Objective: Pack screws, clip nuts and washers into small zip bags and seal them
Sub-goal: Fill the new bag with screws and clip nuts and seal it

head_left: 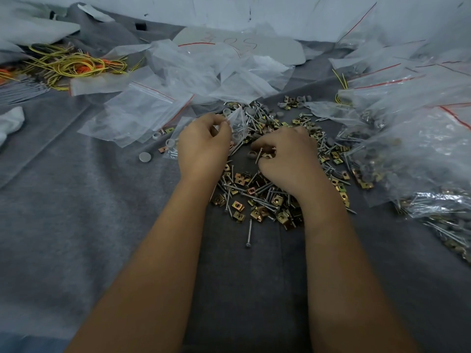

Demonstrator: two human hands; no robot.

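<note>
Nearest, two bare forearms reaching out over grey felt [76,225] covering the bench. Just beyond, one stray screw [249,234] lying alone on the felt, at the near edge of a loose pile [254,197] of screws, brass clip nuts and grey washers. Right hand [288,156] resting on the pile, fingers curled and pinching a screw [259,155] and other small parts. Left hand [204,146] just beside it, fingers curled, pinching the mouth of a small bag [238,123] that stands over the far part of the pile; contents hard to make out through the plastic. Left of that hand, a grey cap [145,157] flat on the felt, with two washers and a clip nut near it. Far right, a heap of filled bags [407,154] with red zip lines, holding screws, clip nuts and washers, spilling toward the near right edge and crowding the pile. Beyond the left hand, empty bags [142,110] lying flat and overlapping, crumpled clear plastic behind them. White cloth [10,121] at the left edge. Farther left, a tangle of yellow and orange wire [71,63] beside a bundle of grey rods. Farthest, a grey card [237,45] with red handwriting, half under plastic, against pale sheeting.
</note>
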